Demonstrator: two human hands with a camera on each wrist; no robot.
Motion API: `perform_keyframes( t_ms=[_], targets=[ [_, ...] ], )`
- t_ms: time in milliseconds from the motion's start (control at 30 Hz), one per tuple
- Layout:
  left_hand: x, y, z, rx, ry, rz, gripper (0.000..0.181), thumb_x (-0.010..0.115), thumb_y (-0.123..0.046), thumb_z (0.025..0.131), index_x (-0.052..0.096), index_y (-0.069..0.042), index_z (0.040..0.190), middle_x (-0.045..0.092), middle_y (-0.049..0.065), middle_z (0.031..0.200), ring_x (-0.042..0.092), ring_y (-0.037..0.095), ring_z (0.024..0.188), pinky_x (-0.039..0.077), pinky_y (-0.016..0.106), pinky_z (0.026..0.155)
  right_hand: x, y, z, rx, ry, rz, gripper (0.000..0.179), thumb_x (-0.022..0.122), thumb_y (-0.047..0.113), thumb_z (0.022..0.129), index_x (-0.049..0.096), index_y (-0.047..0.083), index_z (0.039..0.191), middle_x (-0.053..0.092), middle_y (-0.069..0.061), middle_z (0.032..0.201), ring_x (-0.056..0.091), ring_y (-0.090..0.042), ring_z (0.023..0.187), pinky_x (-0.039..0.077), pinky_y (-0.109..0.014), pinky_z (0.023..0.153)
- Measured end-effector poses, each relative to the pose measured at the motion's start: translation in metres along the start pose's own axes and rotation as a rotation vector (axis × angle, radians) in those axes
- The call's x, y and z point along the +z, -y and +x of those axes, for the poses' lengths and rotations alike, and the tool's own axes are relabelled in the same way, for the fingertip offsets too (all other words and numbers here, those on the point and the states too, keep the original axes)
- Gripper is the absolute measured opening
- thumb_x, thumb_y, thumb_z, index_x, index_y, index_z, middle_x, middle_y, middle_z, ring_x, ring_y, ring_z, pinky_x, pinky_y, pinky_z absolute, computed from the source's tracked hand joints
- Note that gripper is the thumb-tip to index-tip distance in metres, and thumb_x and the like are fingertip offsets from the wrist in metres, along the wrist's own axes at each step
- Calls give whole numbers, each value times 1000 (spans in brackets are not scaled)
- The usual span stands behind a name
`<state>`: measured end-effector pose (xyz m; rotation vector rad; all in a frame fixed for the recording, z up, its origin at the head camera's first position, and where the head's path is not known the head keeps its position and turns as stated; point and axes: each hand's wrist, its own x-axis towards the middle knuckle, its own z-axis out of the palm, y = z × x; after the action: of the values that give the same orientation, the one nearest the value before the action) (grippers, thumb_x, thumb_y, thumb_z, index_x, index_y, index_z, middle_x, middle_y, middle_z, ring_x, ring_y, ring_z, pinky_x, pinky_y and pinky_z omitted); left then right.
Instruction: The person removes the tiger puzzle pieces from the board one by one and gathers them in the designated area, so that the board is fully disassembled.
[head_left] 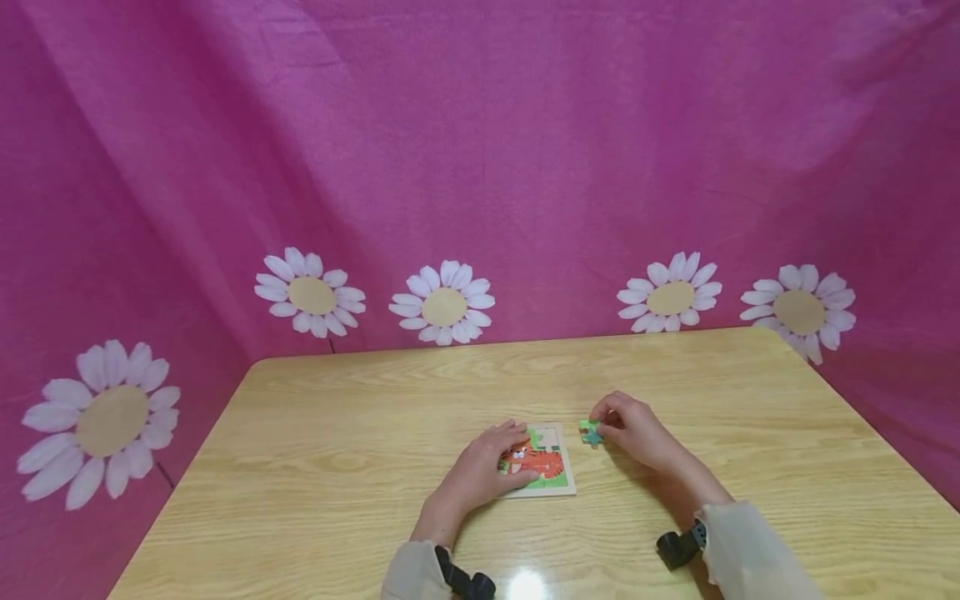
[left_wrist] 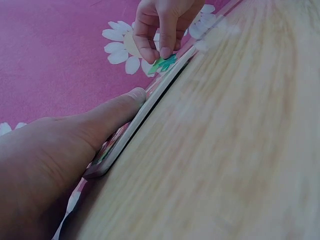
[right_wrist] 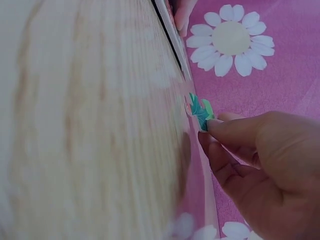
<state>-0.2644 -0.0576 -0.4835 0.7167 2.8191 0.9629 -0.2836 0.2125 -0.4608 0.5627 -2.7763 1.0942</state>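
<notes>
A small square jigsaw puzzle (head_left: 551,468) with an orange striped animal on green lies in a pale wooden frame on the table. Bare wood shows at its upper right corner. My left hand (head_left: 483,467) rests over the left part of the puzzle. Its thumb (left_wrist: 112,117) lies straight along the near side, and its fingers reach toward the far edge. Just right of the frame, my right hand (head_left: 637,432) pinches a green and teal puzzle piece (right_wrist: 199,113) between thumb and fingertips. The piece (head_left: 590,432) is apart from the frame, close to the tabletop.
The light wood-grain table (head_left: 337,467) spreads around both hands. A pink cloth (head_left: 480,167) with large white daisies hangs behind and beside it. Black wrist cameras (head_left: 678,548) sit on both forearms, by the beige sleeves.
</notes>
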Motion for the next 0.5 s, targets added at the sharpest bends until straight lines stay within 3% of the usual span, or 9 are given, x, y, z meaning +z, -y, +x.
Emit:
perform_keyframes(
  t_ms=[500],
  targets=[
    [0,-2,-1,-7,8,27,64,71,-50,85,54,-23,140,45,-5,153,36,20,146,33,47,119,0,-2,1,-17,40,-53,10,66,-5,87,67,3,92,62,-8,93,53,-11,82,47,-20,69]
  ],
)
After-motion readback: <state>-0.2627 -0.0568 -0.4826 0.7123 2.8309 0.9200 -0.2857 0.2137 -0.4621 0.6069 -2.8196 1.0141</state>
